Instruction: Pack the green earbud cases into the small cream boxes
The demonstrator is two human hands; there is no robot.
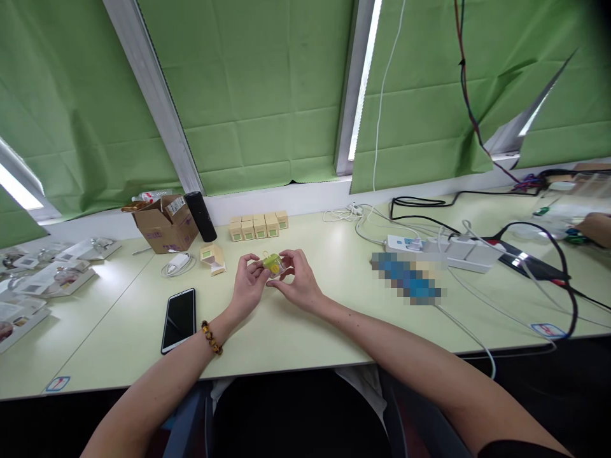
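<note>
Between my two hands, above the table, is a small clear container with a yellow-green lid and a thin loop (273, 264). Something yellow shows inside it. The fingers of my left hand (249, 283) close on its left side. My right hand (300, 280) grips it from the right, with the thumb below and the fingers at the top. Left of my hands lies an opened small kraft box (212, 259) with a green label. Farther back stands a row of several similar kraft boxes (259, 227).
A smartphone (179, 320) lies by my left forearm, with a coiled white cable and adapter (179, 261) behind it. A black cylinder (200, 216) leans at a cardboard carton (167, 226). Power strips (468, 251) and cables spread at right; clear packages (62, 277) lie at left.
</note>
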